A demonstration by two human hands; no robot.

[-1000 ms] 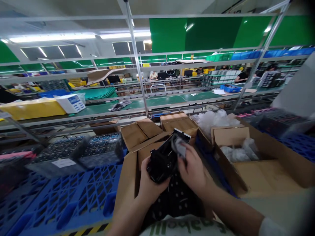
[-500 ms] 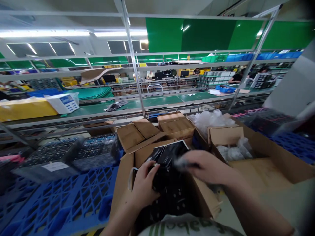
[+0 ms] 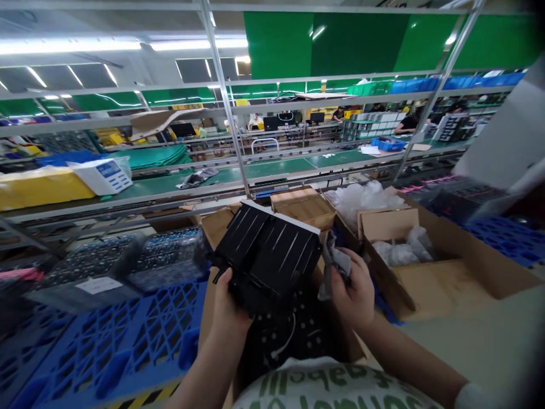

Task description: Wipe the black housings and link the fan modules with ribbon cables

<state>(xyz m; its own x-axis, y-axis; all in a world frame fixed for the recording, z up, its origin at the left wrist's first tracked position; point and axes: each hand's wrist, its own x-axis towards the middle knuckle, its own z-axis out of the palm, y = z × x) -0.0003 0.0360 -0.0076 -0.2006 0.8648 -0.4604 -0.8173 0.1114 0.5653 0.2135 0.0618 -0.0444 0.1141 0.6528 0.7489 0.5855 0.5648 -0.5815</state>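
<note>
Two bare hands raised in front of a printed white shirt (image 3: 327, 386), above an open cardboard carton (image 3: 210, 318). Left hand (image 3: 227, 301) with fingers curled under and around the near edge of a black ribbed plastic housing (image 3: 266, 255), palm against its underside, grip closed and firm. Housing tilted and held up above the carton, with a pale strip along its far edge and a short black tab sticking out at the left corner. Right hand (image 3: 351, 295) just beside the housing, fingers (image 3: 347, 278) closed in a pinch on a crumpled grey cloth (image 3: 334, 264), with part of the cloth hanging out of the grip. Below both hands, inside the carton, a black dotted sheet (image 3: 289, 332) with a thin white cable (image 3: 287, 343) looped across it. To the right, a second open carton (image 3: 464, 255) holding clear plastic bags (image 3: 402, 250). To the left, a blue plastic pallet (image 3: 128, 335) under dark parts in clear bags (image 3: 166, 255). Farther off, a green-topped assembly line (image 3: 272, 169), a white boxed device (image 3: 102, 176) and a co-worker in a black top (image 3: 409, 125).
</note>
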